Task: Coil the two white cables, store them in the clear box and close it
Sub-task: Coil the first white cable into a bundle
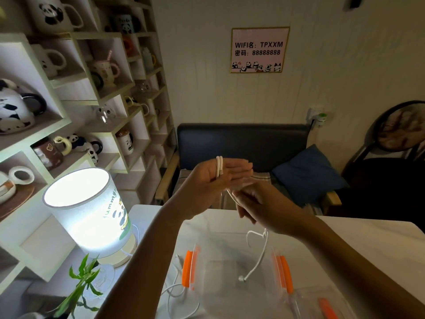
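Observation:
My left hand (220,176) is raised above the table, fingers held flat and together, with two turns of a white cable (219,168) wrapped around them. My right hand (259,203), just below and to the right, pinches the same cable; its loose end with a plug (241,278) hangs down over the open clear box (230,261). The box has orange latches (189,268) on both sides. A second white cable (177,293) lies loose on the table to the left of the box. The clear lid (322,300) with an orange clip lies at the lower right.
A lit panda lamp (92,215) and a small green plant (80,286) stand at the table's left edge. Shelves of panda mugs (69,88) fill the left wall. A dark bench (241,143) with a blue cushion (305,173) sits behind the white table (368,238).

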